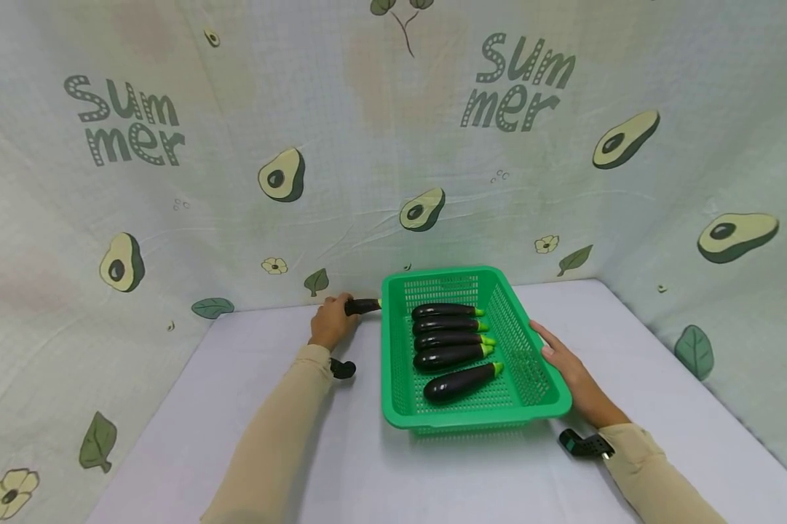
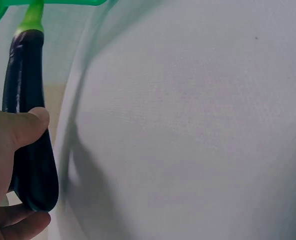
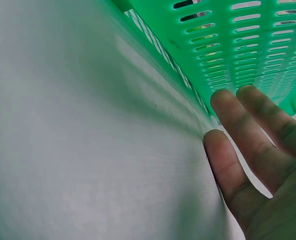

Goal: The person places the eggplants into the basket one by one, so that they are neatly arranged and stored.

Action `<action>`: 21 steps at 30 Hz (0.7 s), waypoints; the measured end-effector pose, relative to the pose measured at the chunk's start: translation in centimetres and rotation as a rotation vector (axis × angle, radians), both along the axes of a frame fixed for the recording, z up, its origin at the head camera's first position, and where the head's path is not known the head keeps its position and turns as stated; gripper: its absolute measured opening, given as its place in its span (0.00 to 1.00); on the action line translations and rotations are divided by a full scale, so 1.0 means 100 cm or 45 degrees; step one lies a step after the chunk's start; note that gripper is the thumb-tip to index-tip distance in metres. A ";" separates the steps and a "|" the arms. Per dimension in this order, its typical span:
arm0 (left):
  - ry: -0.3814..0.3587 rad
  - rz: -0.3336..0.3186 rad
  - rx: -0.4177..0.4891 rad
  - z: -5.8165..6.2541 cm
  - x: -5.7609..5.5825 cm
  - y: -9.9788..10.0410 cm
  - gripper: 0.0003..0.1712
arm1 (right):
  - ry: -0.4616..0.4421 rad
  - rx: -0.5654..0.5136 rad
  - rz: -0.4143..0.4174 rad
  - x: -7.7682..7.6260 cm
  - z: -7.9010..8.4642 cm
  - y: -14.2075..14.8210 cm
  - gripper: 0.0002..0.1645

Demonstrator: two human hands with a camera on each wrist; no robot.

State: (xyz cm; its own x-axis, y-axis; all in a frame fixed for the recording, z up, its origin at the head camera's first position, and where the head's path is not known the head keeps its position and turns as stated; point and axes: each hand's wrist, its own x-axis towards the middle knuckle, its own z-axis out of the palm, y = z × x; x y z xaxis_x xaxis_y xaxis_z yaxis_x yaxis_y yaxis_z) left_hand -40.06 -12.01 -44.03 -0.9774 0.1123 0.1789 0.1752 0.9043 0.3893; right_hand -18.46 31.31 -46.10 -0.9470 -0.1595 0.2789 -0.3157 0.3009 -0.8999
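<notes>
My left hand (image 1: 331,322) grips a dark purple eggplant (image 1: 363,306) by its rounded end, at the back of the table left of the basket. In the left wrist view the thumb lies across that eggplant (image 2: 30,95), and its green stem end points at the green basket edge. The green plastic basket (image 1: 472,421) holds several glossy eggplants lying side by side, their green stems to the right. My right hand (image 1: 573,375) is at the basket's right side. Its straight fingers (image 3: 228,107) reach up against the slotted wall in the right wrist view.
A white cloth covers the table (image 1: 459,480). Behind it and at both sides hangs a pale curtain (image 1: 354,145) printed with avocados, leaves and lettering. Black straps with small devices (image 1: 343,369) are on both wrists.
</notes>
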 end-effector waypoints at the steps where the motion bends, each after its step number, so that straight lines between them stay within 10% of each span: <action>1: 0.009 0.002 0.010 0.000 0.001 -0.001 0.29 | -0.002 0.001 -0.001 0.000 0.000 0.000 0.32; 21: 0.123 0.044 0.290 0.004 0.012 -0.023 0.28 | 0.003 0.016 -0.006 0.001 0.002 0.000 0.32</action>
